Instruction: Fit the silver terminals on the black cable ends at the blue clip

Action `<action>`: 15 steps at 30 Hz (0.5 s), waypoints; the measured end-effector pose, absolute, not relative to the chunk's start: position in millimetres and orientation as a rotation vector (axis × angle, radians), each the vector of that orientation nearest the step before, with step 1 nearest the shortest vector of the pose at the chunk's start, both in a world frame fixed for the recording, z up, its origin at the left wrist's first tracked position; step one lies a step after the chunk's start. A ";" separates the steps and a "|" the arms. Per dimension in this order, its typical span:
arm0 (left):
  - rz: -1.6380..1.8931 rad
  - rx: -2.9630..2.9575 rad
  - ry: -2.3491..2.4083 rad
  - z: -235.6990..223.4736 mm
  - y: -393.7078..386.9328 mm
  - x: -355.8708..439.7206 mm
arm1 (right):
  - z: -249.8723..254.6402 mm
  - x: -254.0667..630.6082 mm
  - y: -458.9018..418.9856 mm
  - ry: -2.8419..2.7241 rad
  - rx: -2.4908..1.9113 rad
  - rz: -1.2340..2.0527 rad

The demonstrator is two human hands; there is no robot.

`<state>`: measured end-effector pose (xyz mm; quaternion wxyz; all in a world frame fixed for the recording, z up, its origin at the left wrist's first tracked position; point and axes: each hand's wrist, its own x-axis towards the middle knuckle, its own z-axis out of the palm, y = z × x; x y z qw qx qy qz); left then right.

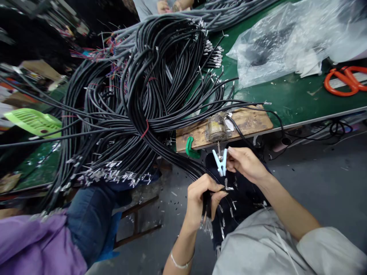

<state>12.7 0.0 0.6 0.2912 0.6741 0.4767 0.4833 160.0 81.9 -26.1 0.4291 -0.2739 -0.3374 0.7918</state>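
Observation:
My left hand is closed round a bunch of black cables. Their silvery bare ends hang below the fist, and one pale end sticks out beside the thumb. Just above it a light blue clothespin sits at the metal shaft of a small, grimy motor. The fingers of my right hand are bent in at the clothespin's right leg and appear to pinch it; the fingertips are partly hidden. The clothespin's legs stand apart in a V.
The motor rests on a wooden board with a green clamp. Piled black cables cover the green table. Orange scissors and a plastic bag lie right. A co-worker in purple sits left; another person's hands are opposite.

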 end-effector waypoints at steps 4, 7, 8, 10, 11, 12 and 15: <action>1.456 1.677 1.249 -1.3 2.1 14.4 | -17.7 143.8 85.5 -0.874 -0.463 2.043; 1.425 1.663 1.294 -2.4 4.7 15.1 | -16.8 137.8 84.0 -0.781 -0.487 2.053; 1.393 1.671 1.321 -2.1 5.8 15.3 | -17.1 137.1 83.2 -0.750 -0.488 2.069; 1.317 1.687 1.363 -0.4 7.7 15.6 | -18.7 136.6 81.6 -0.715 -0.463 2.118; 1.284 1.692 1.377 0.9 8.5 15.9 | -20.3 136.5 81.0 -0.711 -0.449 2.140; 1.260 1.695 1.386 2.3 8.9 16.1 | -22.6 136.7 80.6 -0.712 -0.443 2.157; 1.247 1.705 1.381 5.3 7.9 16.1 | -35.7 140.8 81.1 -0.715 -0.495 2.163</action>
